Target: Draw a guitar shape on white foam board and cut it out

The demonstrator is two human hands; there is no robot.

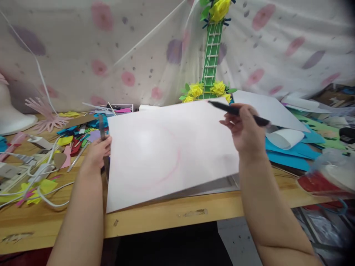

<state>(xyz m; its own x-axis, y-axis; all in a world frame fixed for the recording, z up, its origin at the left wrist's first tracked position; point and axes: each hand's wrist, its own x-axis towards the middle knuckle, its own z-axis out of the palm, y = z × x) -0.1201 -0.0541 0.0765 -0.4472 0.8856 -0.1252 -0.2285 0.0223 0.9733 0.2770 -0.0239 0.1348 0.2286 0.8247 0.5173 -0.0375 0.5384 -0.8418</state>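
Where the white sheet point(155, 155) is held: over the middle of the bench point(155, 220), its near left corner brought close to the front edge.
Sheet's long axis: laid left to right, slanted so that the right end is set farther back; a faint pink curve point(177, 162) is borne on its face.
Black marker point(226, 107): pointed up and to the left, its long axis slanted down to the right; its tip is seen at the sheet's far edge, though contact cannot be told.
Right hand point(246, 131): closed round the marker; part of the sheet's right side is covered by hand and forearm.
Left hand point(103, 149): fingers closed on the sheet's left edge, beside a dark strip point(101, 127); whether the strip is gripped too cannot be told.
Left side: paper scraps point(65, 140) and white cables point(50, 203) are spread about.
Right side: blue sheets point(288, 159) are overlapped by rolled white paper point(287, 138).
Behind: a green stringed neck point(212, 55) is stood upright, its yellow flowers point(196, 89) partly hidden by the sheet.
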